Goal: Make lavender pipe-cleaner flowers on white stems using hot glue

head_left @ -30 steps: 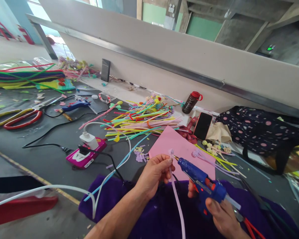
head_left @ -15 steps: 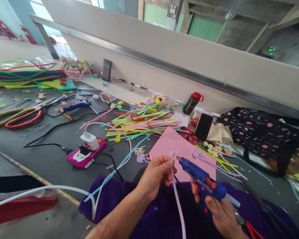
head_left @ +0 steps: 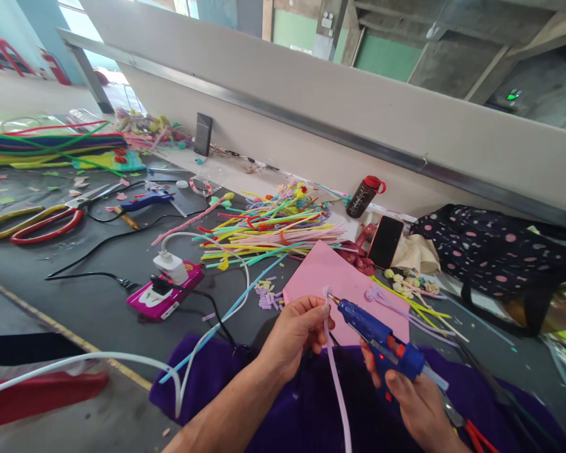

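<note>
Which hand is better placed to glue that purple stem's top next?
Probably the right hand: it grips the blue glue gun, nozzle near the top, while the left hand holds the purple stem.

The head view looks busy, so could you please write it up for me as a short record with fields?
Left hand: pinches a lilac stem near its top end
Right hand: grips a blue glue gun
Nozzle: at the stem's top end; contact cannot be told
Beyond the hands: pink sheet, with colourful stems bundled past it
Left of the sheet: small lilac pieces, then a magenta power strip
Far side: phone near a red-lidded bottle
</note>
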Tool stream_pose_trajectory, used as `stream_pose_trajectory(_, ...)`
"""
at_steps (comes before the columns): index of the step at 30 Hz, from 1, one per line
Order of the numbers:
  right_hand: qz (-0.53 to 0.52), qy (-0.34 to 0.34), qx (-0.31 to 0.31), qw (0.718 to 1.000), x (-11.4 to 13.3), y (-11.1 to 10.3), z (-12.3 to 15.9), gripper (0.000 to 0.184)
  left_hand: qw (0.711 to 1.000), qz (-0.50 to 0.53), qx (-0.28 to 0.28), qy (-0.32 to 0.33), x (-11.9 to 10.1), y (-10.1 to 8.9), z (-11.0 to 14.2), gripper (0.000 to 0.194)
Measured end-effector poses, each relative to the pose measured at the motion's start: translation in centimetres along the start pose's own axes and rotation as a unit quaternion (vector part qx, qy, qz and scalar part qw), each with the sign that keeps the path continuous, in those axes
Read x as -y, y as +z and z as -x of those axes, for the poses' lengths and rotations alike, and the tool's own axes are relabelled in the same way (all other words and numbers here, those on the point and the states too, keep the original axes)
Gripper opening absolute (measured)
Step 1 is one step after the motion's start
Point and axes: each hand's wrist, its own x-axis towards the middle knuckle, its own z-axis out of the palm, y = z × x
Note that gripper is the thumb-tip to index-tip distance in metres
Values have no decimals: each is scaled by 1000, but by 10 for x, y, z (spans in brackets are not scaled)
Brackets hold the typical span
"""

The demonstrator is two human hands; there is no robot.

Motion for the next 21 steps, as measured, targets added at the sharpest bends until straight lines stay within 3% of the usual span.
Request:
stream_pose_trajectory(8, 6, 14, 50, 999, -11, -2, 3, 39, 1000, 0, 2, 1, 1, 0, -1, 20)
stream_pose_trajectory(21, 16, 2, 47, 999, -7, -2, 3, 38, 1000, 8, -7, 6, 0, -1, -1, 23)
